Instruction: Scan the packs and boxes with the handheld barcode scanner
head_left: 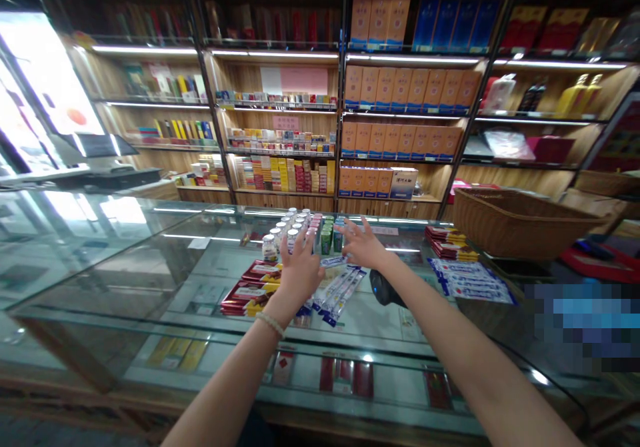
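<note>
Both hands reach over a glass counter. My left hand [300, 273], with a beaded bracelet on the wrist, has its fingers spread in front of rows of white-capped bottles [270, 247]. Beside it lie stacked red and yellow packets [247, 290]. My right hand [365, 245] has its fingers apart near the small green packs [327, 235] and blue packs [338, 237]; no object shows in its grasp. Between and below the hands, long blue-and-white sachets [343, 293] lie fanned out. Whether any fingertip touches the bottles or packs is unclear.
A black device [384, 288] sits beside my right forearm. To the right are more red packets [447, 243], blue-and-white sachets [470, 280] and a wicker basket [520, 223]. Shelves of boxes [400, 140] stand behind the glass counter [165, 280].
</note>
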### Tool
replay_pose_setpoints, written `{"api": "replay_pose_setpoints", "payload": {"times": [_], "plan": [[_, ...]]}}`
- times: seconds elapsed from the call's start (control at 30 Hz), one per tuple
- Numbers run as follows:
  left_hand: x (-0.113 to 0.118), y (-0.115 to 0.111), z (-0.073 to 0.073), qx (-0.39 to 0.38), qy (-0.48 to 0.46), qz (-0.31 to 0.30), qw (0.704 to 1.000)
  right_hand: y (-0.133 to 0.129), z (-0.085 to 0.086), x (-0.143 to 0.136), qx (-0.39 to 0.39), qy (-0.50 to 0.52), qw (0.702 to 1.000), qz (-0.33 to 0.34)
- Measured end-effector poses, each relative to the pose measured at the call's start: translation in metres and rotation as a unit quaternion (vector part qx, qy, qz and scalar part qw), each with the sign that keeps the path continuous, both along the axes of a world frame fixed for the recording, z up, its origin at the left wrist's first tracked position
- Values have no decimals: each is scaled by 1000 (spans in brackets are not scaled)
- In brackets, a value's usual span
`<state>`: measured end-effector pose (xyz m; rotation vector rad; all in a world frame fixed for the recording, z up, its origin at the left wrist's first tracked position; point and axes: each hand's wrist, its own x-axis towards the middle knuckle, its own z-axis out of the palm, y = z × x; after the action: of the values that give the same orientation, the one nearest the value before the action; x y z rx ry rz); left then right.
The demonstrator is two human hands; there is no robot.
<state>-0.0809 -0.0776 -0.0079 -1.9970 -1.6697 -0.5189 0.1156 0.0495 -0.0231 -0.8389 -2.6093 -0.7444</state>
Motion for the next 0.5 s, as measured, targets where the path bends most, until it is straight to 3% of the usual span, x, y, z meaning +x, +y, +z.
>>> {"api": "replay_pose_setpoints", "payload": {"times": [0.2,0.5], "plan": [[-1,2,13,29,4,-20,999,-5,3,7,2,30,999,-19],[4,1,29,66,-4,-38,997,-22,24,28,20,90,995,-38]]}}
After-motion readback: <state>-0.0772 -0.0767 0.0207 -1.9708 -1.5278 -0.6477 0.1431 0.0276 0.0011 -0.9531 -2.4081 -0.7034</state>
